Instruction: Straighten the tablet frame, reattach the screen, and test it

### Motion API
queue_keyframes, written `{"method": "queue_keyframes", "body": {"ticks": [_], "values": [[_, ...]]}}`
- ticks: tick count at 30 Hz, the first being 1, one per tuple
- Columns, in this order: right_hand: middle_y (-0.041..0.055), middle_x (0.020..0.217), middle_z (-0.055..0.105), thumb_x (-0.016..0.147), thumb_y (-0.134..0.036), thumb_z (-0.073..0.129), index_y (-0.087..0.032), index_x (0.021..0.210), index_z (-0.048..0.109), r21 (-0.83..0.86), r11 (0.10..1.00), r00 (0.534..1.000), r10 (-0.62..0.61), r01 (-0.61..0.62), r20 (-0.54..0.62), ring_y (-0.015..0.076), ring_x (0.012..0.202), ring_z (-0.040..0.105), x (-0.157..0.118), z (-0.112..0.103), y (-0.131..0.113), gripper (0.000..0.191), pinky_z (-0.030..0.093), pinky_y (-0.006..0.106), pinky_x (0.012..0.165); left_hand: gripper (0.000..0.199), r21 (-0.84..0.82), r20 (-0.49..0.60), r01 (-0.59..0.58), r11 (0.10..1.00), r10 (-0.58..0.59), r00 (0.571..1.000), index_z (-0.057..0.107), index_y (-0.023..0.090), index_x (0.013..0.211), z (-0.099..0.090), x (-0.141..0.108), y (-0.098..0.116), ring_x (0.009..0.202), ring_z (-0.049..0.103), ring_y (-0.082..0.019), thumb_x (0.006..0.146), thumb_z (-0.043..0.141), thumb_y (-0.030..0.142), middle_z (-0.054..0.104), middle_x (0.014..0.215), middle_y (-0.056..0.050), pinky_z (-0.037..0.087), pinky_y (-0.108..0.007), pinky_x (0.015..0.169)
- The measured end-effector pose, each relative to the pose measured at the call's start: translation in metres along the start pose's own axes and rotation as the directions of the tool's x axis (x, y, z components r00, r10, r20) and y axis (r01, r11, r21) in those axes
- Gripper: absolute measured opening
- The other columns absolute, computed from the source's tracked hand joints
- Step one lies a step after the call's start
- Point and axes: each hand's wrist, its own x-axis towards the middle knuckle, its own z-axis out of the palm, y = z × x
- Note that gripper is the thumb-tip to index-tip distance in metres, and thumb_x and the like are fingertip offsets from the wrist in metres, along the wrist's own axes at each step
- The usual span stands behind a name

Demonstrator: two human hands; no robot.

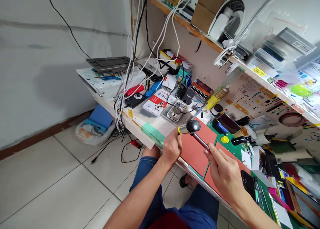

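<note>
Hammer (193, 126) aslant, right hand (225, 170) clenched round its shaft, left hand (172, 147) closed at its yellow-ringed end

Workbench (137, 119), white top: a paper sheet (107, 88) is lying at the left end, a black dial box (135, 100) sitting farther right; a green mat (232, 148) is covering the right part, with two orange-red sheets (195, 152) and a yellow cap (225, 139) resting on it. Shelf (186, 20): a cardboard box (203, 13) and stacked plastic cases (272, 57) are standing. Tiled floor (45, 182): a plastic bag (82, 132) is slumping near the wall.
</note>
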Motion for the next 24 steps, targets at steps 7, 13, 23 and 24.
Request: {"method": "queue_keyframes", "body": {"ticks": [7,13,23,24], "values": [[0.0074,0.079,0.076,0.111,-0.017,0.056,-0.011,0.127,0.073,0.009,1.000,1.000,0.006,-0.005,-0.024,0.0155,0.058,0.069,0.006,-0.009,-0.001,0.025,0.056,0.026,0.054,0.033,0.003,0.022,0.023,1.000,-0.024,0.999,0.073,0.016,0.119,-0.002,0.005,0.004,0.092,0.081,-0.024,0.112,0.043,0.030,0.082,0.098,-0.015,0.061,-0.033,0.082],[0.0037,0.072,0.069,0.111,-0.017,0.055,-0.010,0.129,0.072,0.008,1.000,0.999,0.004,-0.004,-0.036,0.0148,0.054,0.064,-0.001,-0.001,-0.002,0.026,0.050,0.026,0.050,0.042,0.026,0.040,0.066,0.997,-0.067,0.997,0.074,0.017,0.115,-0.004,0.004,0.003,0.094,0.082,-0.025,0.114,0.038,0.039,0.082,0.096,-0.015,0.062,-0.033,0.081],[0.0019,0.069,0.065,0.109,-0.014,0.059,-0.011,0.126,0.072,-0.061,0.998,0.987,0.025,-0.035,-0.162,0.0130,0.050,0.057,0.001,-0.004,-0.001,0.022,0.047,0.027,0.049,0.042,0.038,0.073,0.090,0.995,-0.093,0.993,0.073,0.017,0.124,-0.008,0.013,0.008,0.096,0.082,-0.024,0.114,0.038,0.037,0.084,0.105,-0.015,0.063,-0.032,0.084],[0.0026,0.070,0.066,0.109,-0.014,0.059,-0.010,0.126,0.072,-0.074,0.997,0.989,0.007,-0.018,-0.146,0.0132,0.051,0.058,-0.001,-0.002,-0.001,0.022,0.048,0.027,0.049,0.043,0.036,0.077,0.089,0.995,-0.091,0.993,0.073,0.017,0.125,-0.009,0.013,0.009,0.097,0.082,-0.024,0.114,0.037,0.037,0.084,0.105,-0.015,0.063,-0.032,0.084]]}}
